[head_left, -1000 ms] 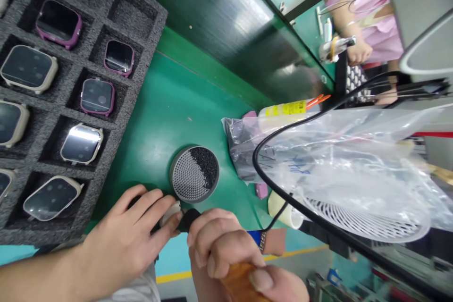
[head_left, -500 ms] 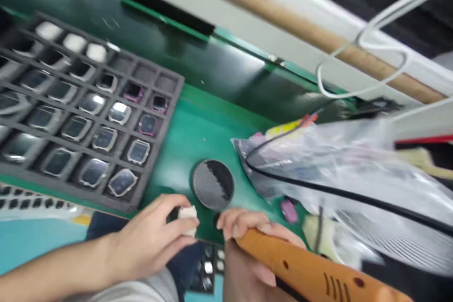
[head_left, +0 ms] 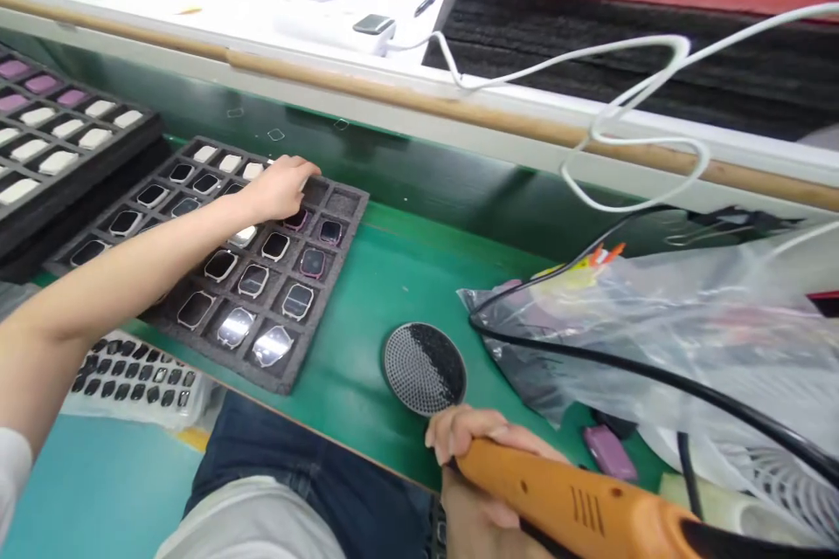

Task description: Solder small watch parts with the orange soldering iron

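Observation:
My left hand (head_left: 280,189) reaches over the far row of a dark foam tray (head_left: 302,367). Its fingers curl down by a compartment, and the tips and whatever is between them are hidden. Watches with square screens fill many compartments, such as a purple-framed watch (head_left: 313,262) and a pale-framed watch (head_left: 297,301). White pieces (head_left: 230,163) sit in the far row, left of the hand. Closed around an orange power tool (head_left: 557,489) with vent slots is my right hand (head_left: 478,445). Just beyond its fingers is a round perforated disc (head_left: 425,369), partly black; I cannot tell whether it joins the tool.
Another foam tray (head_left: 148,135) with white and purple pieces is at the left. A clear plastic bag (head_left: 642,323), a black cable (head_left: 622,362) and a purple piece (head_left: 609,452) occupy the right. White cable (head_left: 629,122) hangs over the ledge; a person sits beyond.
My left hand has moved from the table's near edge, where it held a small white block, to the tray's far row. My right hand keeps the orange tool. The view has swung upward.

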A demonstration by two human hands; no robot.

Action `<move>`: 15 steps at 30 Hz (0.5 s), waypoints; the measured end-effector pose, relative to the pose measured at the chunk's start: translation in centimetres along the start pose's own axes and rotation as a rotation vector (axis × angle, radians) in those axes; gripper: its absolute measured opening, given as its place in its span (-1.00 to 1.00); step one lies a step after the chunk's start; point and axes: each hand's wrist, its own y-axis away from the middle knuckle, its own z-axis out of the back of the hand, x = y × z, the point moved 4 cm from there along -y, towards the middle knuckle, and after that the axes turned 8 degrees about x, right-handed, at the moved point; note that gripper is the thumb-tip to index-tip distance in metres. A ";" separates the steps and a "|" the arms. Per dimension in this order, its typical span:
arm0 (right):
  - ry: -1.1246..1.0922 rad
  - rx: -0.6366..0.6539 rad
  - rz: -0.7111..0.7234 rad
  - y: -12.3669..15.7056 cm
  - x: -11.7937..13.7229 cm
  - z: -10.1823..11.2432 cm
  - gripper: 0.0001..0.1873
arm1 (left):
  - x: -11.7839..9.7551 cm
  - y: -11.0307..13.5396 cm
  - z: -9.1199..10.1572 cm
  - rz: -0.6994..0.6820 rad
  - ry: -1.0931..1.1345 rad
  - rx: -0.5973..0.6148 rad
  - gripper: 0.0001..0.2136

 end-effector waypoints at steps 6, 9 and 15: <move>-0.019 -0.055 0.011 0.3 -0.5 0.4 -0.33 | 0.3 -1.1 -1.3 -0.052 -0.055 0.162 -0.65; -0.030 -0.080 0.018 0.3 -0.8 0.6 -0.32 | 2.0 -0.8 -0.7 0.016 -0.098 0.135 -0.65; -0.055 -0.048 -0.004 -0.1 -0.5 0.3 -0.33 | 8.2 -0.3 3.5 0.429 -0.213 0.041 -0.59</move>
